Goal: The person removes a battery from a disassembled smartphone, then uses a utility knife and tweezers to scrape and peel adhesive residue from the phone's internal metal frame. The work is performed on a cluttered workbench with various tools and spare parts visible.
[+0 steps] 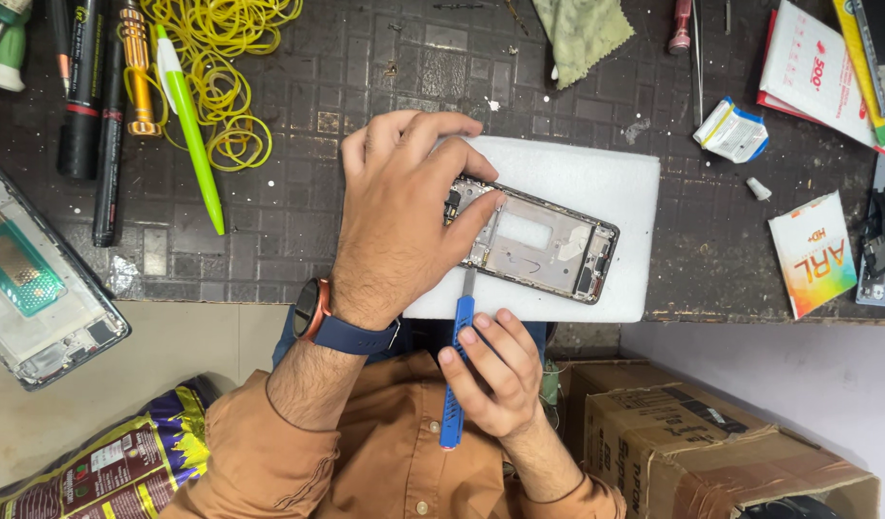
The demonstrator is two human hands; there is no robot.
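Here, the left hand [399,216] is pressing down on an opened phone frame [543,240], which is lying on a white foam pad [615,183] at the near edge of the dark bench [298,211]. The frame looks light, thin and stiff, with exposed parts that are probably fragile, so it is best held by its metal rim. The palm is arching over its left end, fingers spread, thumb lying along the near edge. The right hand [491,370] is gripping a blue tool [457,370] like a pen, wrist bent, its tip touching the frame's near edge.
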